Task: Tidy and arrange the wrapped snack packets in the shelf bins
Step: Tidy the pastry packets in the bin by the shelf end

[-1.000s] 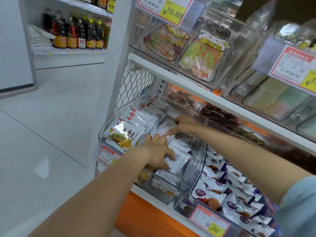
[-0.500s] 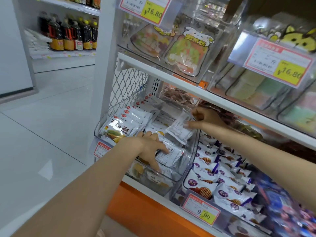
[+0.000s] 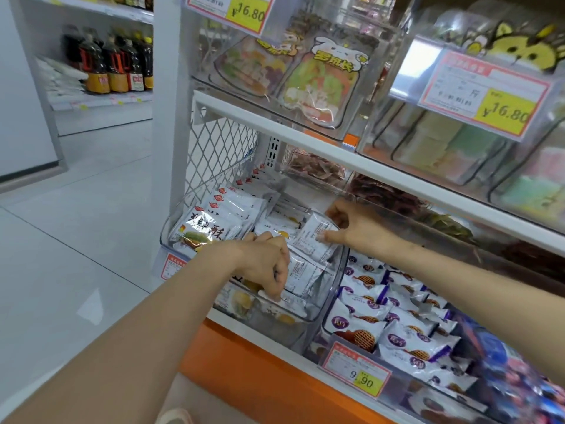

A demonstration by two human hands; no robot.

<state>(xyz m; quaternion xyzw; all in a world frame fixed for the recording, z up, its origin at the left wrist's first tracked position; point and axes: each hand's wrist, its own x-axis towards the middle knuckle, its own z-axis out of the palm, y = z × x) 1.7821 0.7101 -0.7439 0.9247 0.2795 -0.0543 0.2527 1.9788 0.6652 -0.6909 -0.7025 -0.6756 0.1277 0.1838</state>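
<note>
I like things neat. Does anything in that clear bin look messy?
Yes. In the clear plastic bin, the white wrapped packets on the right lie jumbled at odd angles, unlike the neat row beside them.

The right hand (image 3: 354,231) has come up from the middle of the clear bin (image 3: 333,301), pinching a white packet (image 3: 315,240) now near the bin's right wall, centre frame. The left hand (image 3: 269,267), spread flat before, curls over the front packets (image 3: 301,278).
</note>
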